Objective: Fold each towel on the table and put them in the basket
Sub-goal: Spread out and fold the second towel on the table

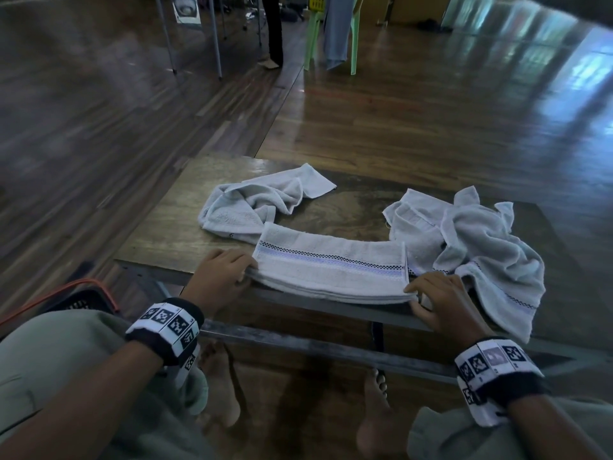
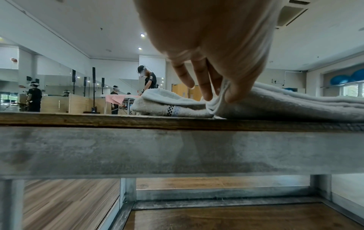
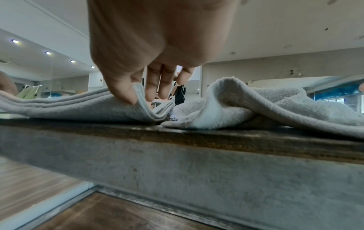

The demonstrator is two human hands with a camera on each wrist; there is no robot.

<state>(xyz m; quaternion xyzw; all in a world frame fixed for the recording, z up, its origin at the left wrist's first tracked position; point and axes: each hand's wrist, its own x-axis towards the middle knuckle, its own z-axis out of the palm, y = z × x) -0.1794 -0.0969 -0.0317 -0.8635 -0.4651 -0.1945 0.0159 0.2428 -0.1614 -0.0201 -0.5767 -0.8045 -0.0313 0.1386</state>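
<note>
A folded white towel (image 1: 331, 267) with a blue and checkered stripe lies along the near edge of the wooden table (image 1: 159, 234). My left hand (image 1: 225, 270) pinches its left end (image 2: 226, 99) between thumb and fingers. My right hand (image 1: 438, 300) pinches its layered right end (image 3: 141, 99) the same way. A crumpled towel (image 1: 255, 200) lies behind on the left and a second crumpled one (image 1: 481, 247) on the right, partly hanging over the near edge. The black basket (image 1: 79, 300) with an orange rim stands on the floor at my left knee.
The table has a grey metal frame (image 2: 177, 152) and a lower shelf (image 2: 236, 217). My knees and bare feet (image 1: 225, 386) are under the near edge. A green chair (image 1: 331, 31) and other people (image 2: 147, 77) stand far behind on the wooden floor.
</note>
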